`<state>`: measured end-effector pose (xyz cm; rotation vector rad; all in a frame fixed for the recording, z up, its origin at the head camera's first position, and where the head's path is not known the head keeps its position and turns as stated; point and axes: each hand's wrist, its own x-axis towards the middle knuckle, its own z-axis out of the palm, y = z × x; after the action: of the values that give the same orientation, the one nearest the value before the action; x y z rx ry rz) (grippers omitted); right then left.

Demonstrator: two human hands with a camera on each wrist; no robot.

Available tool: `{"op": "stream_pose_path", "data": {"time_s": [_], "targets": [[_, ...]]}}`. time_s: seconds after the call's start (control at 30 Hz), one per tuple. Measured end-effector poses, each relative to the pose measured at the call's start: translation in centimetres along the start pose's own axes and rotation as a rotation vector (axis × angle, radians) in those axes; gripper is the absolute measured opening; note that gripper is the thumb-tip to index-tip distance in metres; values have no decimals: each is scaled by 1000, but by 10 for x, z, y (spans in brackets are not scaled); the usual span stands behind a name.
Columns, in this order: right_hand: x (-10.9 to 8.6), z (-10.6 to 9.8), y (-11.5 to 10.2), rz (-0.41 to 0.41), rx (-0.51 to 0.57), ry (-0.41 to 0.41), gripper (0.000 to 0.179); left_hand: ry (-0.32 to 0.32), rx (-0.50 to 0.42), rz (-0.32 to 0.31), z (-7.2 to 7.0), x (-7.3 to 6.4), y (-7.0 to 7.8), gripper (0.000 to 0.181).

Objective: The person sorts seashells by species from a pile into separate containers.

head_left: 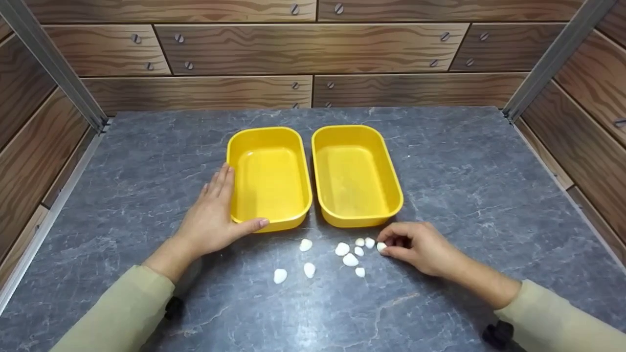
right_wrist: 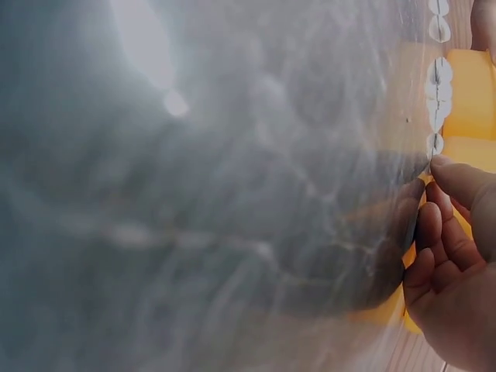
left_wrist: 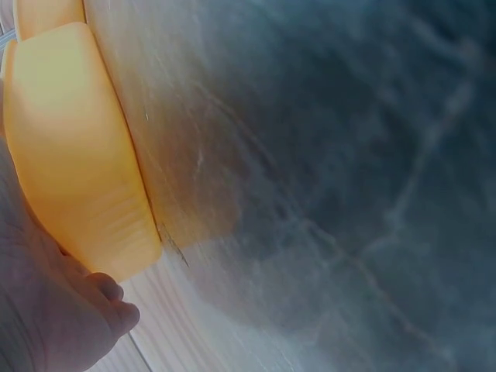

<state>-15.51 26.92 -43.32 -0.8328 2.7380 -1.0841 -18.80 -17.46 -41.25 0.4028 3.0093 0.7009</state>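
Observation:
My right hand (head_left: 423, 247) pinches a small white seashell (head_left: 381, 247) between thumb and fingertips, just in front of the right yellow tray (head_left: 359, 219). Straight fingers of my left hand (head_left: 210, 217) lie along the outer side of the left yellow tray (head_left: 271, 226), with the thumb across its front corner. More white shells lie loose on the table, among them a larger shell (head_left: 350, 259) and a separate one (head_left: 280, 275) to the left. In the right wrist view, the right hand (right_wrist: 457, 256) touches the tabletop beside a row of shells (right_wrist: 439, 93); its held shell is mostly hidden there.
The two trays stand side by side with a narrow gap between them, and no shells show inside. Under them is a grey marbled tabletop (head_left: 146, 171). Wood-patterned panels (head_left: 313, 49) enclose the back and both sides, with metal posts (head_left: 63, 68) at the corners.

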Motion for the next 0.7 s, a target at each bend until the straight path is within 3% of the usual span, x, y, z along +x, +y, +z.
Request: {"op": "stream_pose_path", "data": {"time_s": [0.43,0.7], "targets": [[-2,-10,0,-95,-60,-62,19,0,3,-2,1,-1,-1,136],[-5,-16,-7,-180,0,-66,14,-5,4,-3,0,0,-1,136]]}}
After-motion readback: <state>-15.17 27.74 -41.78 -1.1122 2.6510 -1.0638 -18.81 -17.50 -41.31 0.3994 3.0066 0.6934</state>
